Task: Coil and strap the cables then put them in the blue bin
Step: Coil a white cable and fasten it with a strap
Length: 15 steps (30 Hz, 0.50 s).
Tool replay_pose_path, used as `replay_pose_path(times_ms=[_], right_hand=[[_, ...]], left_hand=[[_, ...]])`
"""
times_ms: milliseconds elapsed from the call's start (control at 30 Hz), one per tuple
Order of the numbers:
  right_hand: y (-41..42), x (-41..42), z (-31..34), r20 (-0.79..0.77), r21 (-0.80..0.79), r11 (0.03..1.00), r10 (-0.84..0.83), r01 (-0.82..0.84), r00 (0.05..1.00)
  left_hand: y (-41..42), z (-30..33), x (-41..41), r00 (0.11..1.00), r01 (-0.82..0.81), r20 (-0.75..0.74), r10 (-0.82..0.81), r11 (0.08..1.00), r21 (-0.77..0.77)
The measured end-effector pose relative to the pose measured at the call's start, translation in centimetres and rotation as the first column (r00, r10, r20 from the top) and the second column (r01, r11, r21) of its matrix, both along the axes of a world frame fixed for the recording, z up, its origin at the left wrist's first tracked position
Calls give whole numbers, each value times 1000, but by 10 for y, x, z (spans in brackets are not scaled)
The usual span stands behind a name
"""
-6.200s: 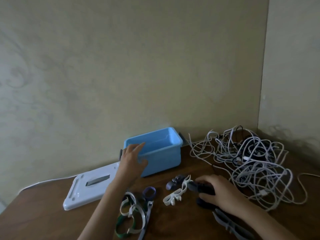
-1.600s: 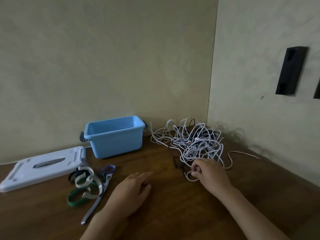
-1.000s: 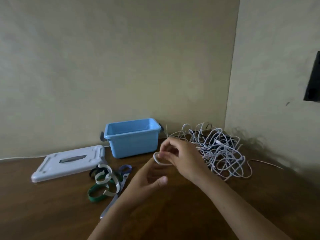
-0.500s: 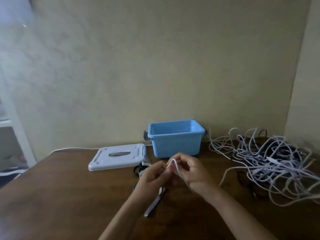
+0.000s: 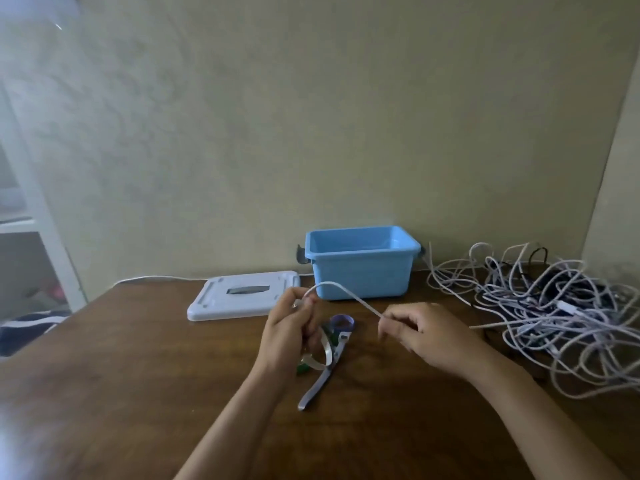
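- The wooden surface carries everything; its back edge meets the wall.
- The cable tangle, white with some dark strands, fills the back right corner.
- The blue bin stands open at the back edge, just left of the tangle.
- A white lid lies flat beside the bin's left.
- My right hand pinches one white cable, fingers curled.
- My left hand pinches that cable's end, raised above the surface.
- Straps lie loose between my hands, partly under the left.
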State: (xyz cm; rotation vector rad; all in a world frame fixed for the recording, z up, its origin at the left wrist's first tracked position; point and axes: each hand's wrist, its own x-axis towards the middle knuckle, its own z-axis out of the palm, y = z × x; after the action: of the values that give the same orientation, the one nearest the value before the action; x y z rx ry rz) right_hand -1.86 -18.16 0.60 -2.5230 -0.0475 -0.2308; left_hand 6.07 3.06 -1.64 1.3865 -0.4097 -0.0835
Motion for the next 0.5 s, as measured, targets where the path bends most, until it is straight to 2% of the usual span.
replay_pose_path(times_ms=[133,200,267,367,500], right_hand=[[17,2,-7,193,74,997,-32,18,981],[28,4,-19,201,39,998,42,-50,979],[36,6,-29,203,16,997,76,-81,976],[38,8,-31,188,38,994,89,-98,978],[31,7,-25,69,-100,991,92,-85,993]], left_hand=[[-13,-4,-16,992,95,61,-108,977,193],[-23,-12,-23,974,132,131,-183,936,326],[-29,-19,-27,957,87,212,-198,894,439],[-31,-18,-31,971,58,195,-140,926,373],[-25,-16,-18,965,-117,260,41,952,283]])
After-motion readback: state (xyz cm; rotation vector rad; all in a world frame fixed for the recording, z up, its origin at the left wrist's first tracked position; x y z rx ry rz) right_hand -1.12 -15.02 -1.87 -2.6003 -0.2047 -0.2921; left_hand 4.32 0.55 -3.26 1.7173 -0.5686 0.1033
